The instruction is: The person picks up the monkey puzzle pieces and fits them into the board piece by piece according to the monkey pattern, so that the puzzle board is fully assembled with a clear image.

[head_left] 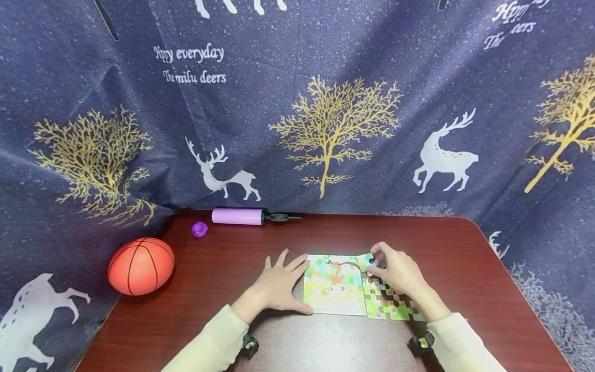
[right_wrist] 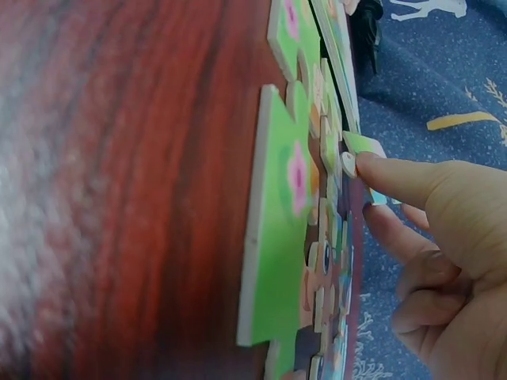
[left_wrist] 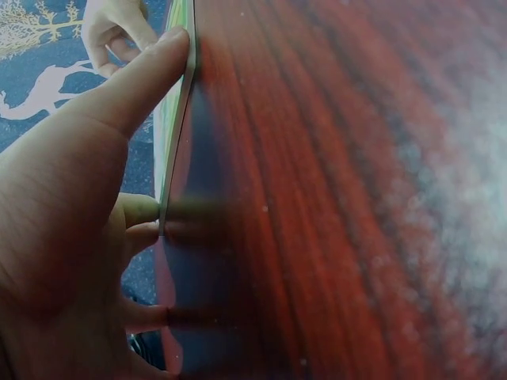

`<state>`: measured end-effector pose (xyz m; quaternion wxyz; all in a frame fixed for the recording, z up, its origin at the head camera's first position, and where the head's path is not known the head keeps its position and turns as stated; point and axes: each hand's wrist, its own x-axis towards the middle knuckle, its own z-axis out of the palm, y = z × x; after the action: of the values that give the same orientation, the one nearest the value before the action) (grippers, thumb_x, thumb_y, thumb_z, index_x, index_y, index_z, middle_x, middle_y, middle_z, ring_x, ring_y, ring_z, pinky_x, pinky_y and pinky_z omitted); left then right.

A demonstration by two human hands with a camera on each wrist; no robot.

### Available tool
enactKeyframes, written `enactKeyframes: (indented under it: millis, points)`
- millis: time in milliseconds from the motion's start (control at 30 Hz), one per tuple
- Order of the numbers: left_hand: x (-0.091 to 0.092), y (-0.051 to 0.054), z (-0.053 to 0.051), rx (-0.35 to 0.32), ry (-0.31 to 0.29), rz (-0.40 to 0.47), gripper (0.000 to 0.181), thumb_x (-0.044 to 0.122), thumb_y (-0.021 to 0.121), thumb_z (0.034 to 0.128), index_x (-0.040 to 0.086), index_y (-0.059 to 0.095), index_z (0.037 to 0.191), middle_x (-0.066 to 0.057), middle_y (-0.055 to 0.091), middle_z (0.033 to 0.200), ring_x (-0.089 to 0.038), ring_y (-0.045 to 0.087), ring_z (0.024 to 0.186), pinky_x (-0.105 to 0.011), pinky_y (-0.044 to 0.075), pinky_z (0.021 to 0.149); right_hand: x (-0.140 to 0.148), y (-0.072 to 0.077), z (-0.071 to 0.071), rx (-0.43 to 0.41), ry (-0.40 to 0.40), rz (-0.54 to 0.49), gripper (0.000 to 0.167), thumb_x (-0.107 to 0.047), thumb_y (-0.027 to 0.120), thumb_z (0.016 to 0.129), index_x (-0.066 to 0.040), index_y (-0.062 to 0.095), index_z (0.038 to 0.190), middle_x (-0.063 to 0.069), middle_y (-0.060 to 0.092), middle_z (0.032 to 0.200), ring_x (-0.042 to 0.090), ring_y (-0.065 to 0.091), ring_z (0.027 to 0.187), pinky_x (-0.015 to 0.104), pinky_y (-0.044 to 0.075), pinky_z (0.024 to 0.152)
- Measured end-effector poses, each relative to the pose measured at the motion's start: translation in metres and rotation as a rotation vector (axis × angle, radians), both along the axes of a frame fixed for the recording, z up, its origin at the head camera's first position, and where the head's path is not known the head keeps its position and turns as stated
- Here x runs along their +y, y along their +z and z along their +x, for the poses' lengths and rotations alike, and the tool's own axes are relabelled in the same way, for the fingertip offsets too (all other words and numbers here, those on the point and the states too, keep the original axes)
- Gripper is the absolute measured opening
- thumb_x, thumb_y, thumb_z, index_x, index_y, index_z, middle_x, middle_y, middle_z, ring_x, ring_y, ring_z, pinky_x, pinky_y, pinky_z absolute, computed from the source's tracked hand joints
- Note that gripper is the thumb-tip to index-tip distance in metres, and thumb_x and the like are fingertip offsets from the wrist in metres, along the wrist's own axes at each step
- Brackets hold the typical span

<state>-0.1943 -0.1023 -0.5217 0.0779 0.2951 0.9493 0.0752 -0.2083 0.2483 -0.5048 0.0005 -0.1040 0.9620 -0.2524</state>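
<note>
A square picture board (head_left: 335, 292) showing a monkey on a branch lies flat on the table. My left hand (head_left: 282, 287) rests at its left side with fingers spread, the thumb touching the lower left corner; the left wrist view shows the thumb (left_wrist: 154, 71) on the board's edge. To the right of the board lie several puzzle pieces (head_left: 377, 308), green with pink flowers along the front. My right hand (head_left: 398, 269) pinches a green and light blue piece (head_left: 364, 262) between thumb and fingers at the board's upper right corner. In the right wrist view that piece (right_wrist: 364, 144) is tilted.
An orange ball (head_left: 141, 266) stands at the table's left edge. A small purple object (head_left: 199, 229) and a purple pump (head_left: 238, 216) with a black end lie near the back edge. Behind the table (head_left: 483, 294) hangs a dark blue cloth (head_left: 260, 113) with deer and trees.
</note>
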Motion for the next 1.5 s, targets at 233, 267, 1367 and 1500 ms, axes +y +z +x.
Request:
enactKeyframes:
  millis: [233,267,1367,1500]
  points:
    - [0.0,0.0,0.001,-0.001,0.001,-0.017,0.124,0.095,0.061,0.0679,0.024,0.032,0.165,0.009,0.02,0.172,-0.045,0.014,0.155,-0.082,0.02,0.107,0.003,-0.001,0.001,0.004,0.035,-0.059,0.035,-0.026,0.078,0.095,-0.016,0.067,0.126,-0.005,0.072,0.092,0.012,0.051,0.053,0.033,0.041,0.052]
    - [0.0,0.001,0.001,-0.001,0.0,-0.019,0.123,0.094,0.061,0.0681,0.024,0.032,0.165,0.008,0.02,0.172,-0.045,0.014,0.155,-0.082,0.02,0.107,0.004,-0.001,0.0,0.004,0.039,-0.072,0.034,-0.025,0.077,0.095,-0.016,0.068,0.126,-0.005,0.073,0.093,0.012,0.051,0.053,0.033,0.041,0.052]
    - [-0.001,0.0,-0.001,-0.009,-0.003,-0.025,0.124,0.096,0.058,0.0678,0.025,0.031,0.165,0.007,0.02,0.172,-0.046,0.013,0.155,-0.082,0.02,0.107,-0.081,-0.007,-0.004,-0.251,-0.064,-0.393,0.026,-0.019,0.076,0.095,-0.009,0.074,0.118,-0.002,0.073,0.08,0.017,0.059,0.059,0.032,0.043,0.053]
    - [-0.001,-0.001,-0.002,-0.004,-0.008,-0.028,0.123,0.096,0.058,0.0683,0.025,0.031,0.165,0.007,0.02,0.172,-0.046,0.014,0.155,-0.082,0.021,0.107,-0.09,-0.009,-0.005,-0.246,-0.088,-0.4,0.026,-0.021,0.077,0.094,-0.01,0.075,0.117,-0.002,0.073,0.082,0.016,0.063,0.063,0.033,0.048,0.058]
